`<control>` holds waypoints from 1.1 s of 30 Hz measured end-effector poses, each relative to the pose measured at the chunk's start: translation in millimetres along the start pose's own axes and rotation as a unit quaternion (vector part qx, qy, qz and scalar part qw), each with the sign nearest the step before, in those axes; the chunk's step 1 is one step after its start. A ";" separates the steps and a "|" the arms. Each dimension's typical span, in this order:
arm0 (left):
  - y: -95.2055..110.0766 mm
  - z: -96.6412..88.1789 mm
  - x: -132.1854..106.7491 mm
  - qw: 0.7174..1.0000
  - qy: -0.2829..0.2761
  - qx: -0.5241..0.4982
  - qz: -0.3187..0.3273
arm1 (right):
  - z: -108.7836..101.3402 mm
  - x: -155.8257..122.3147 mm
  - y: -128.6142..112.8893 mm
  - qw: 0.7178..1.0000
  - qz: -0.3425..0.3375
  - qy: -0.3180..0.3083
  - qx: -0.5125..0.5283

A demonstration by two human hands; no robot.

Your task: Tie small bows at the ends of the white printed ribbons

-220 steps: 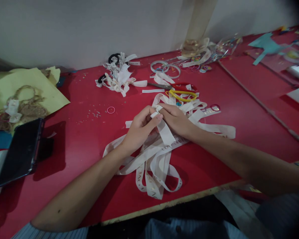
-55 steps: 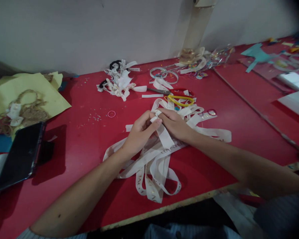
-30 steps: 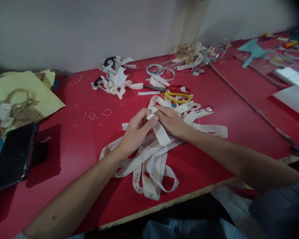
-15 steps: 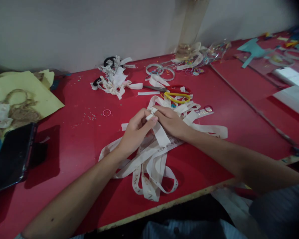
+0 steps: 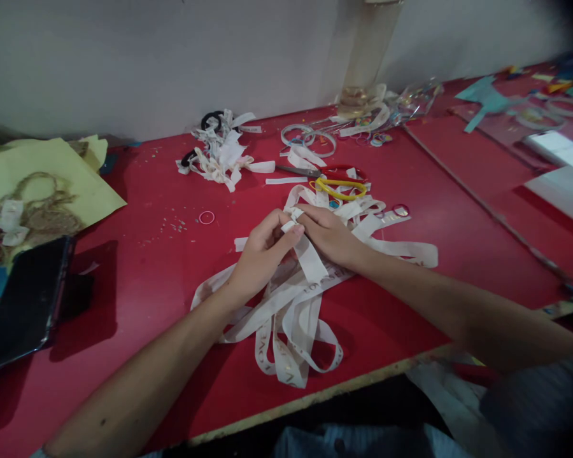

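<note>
Both hands meet over a loose heap of white printed ribbon point(image 5: 291, 324) on the red table. My left hand point(image 5: 262, 249) pinches a piece of white ribbon point(image 5: 311, 259) between thumb and fingers, and its free end hangs toward me. From the other side my right hand point(image 5: 329, 236) grips the same ribbon, where a small fold or knot shows between the fingertips. The right fingers are partly hidden behind the ribbon and the left hand. Just beyond the hands lie scissors point(image 5: 310, 172) with red handles and a yellow ring-shaped band point(image 5: 339, 188).
Knotted white ribbon pieces with black hair ties point(image 5: 222, 149) lie at the back. A pink ring point(image 5: 207, 217) is left of my hands. A phone point(image 5: 28, 302) leans at the left near yellow paper point(image 5: 90, 191). Grey hoops point(image 5: 310, 140) and a clear container point(image 5: 363, 89) stand behind.
The hands keep their hold on the ribbon with hardly any movement. The whole view has shifted very slightly; the objects on the table stay in place.
</note>
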State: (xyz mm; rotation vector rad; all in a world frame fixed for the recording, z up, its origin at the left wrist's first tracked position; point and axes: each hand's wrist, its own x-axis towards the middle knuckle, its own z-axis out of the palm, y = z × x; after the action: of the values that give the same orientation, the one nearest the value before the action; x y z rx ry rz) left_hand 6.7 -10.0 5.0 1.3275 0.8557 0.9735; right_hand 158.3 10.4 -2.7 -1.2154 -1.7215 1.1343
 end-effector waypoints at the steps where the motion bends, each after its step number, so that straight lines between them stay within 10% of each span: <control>1: -0.3 0.0 0.1 1.000 0.001 0.001 0.001 | 0.1 0.1 0.2 1.000 0.000 0.000 -0.001; 33: -1.5 -0.2 1.0 1.000 -0.006 -0.013 0.006 | -0.5 0.8 1.2 1.000 -0.013 0.004 -0.014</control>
State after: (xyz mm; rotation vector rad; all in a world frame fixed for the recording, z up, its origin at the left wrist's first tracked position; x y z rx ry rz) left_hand 7.1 -8.9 3.6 1.3164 0.8254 0.9815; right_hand 158.9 11.5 -3.6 -1.2105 -1.7482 1.0927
